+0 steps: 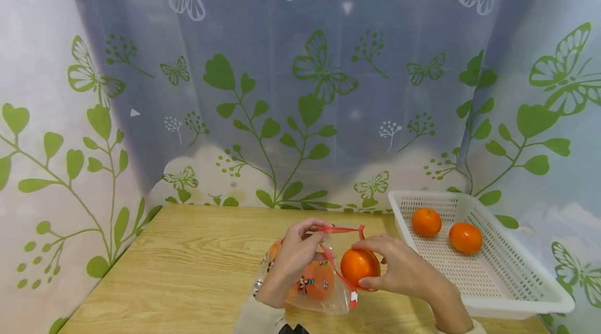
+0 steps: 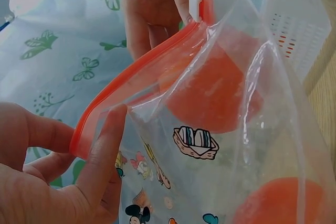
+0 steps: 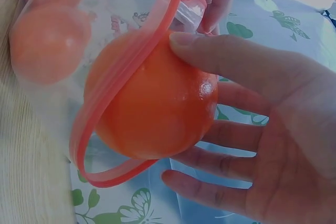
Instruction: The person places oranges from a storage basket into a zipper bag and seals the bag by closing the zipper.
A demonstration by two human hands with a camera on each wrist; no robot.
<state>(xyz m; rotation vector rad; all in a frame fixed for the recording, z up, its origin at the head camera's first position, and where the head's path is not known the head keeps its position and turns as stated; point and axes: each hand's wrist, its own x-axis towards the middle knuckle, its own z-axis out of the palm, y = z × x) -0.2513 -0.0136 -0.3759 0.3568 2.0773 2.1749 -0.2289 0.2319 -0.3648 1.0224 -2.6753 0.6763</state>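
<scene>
A clear zip bag with a red zip edge, a white slider and cartoon prints lies on the table with its mouth spread. Orange fruits show through its film. My left hand pinches the red edge on the mouth's left side. In my right hand is an orange, gripped between thumb and fingers. That orange sits at the bag's mouth, partly inside the red rim, as the right wrist view shows.
A white perforated plastic basket stands on the right of the wooden table. Two oranges lie in it, one at the left and one nearer the middle. A curtain with butterflies and leaves hangs behind the table.
</scene>
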